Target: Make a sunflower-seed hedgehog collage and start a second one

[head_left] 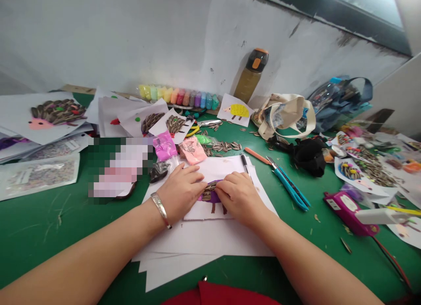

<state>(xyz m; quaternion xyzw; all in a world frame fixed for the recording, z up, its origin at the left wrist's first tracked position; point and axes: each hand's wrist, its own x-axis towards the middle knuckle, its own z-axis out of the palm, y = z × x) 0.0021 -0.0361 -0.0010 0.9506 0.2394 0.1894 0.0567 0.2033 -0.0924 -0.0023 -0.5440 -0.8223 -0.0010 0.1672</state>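
Observation:
Sunflower seeds cover the top of a purple clay hedgehog (215, 196) with brown legs, lying on a white card (200, 215). My left hand (182, 193) rests at its left side, fingers stretched out with their tips at the seeds. From the right, my right hand (241, 197) touches the hedgehog with curled, pinched fingers; whatever lies between the fingertips is hidden. Under the card is a stack of white paper (210, 241). A black pen (245, 163) lies just beyond my right hand. Pink clay (193, 150) and loose sunflower seeds (226, 146) lie behind the hands.
To the right lie a blue utility knife (289, 184), an orange stick (257, 156) and a magenta device (350, 213) with a cord. At left are a phone (120, 169) and seed-hedgehog pictures (59, 114). A bottle (251, 75) and coloured clay packs (180, 97) stand by the wall.

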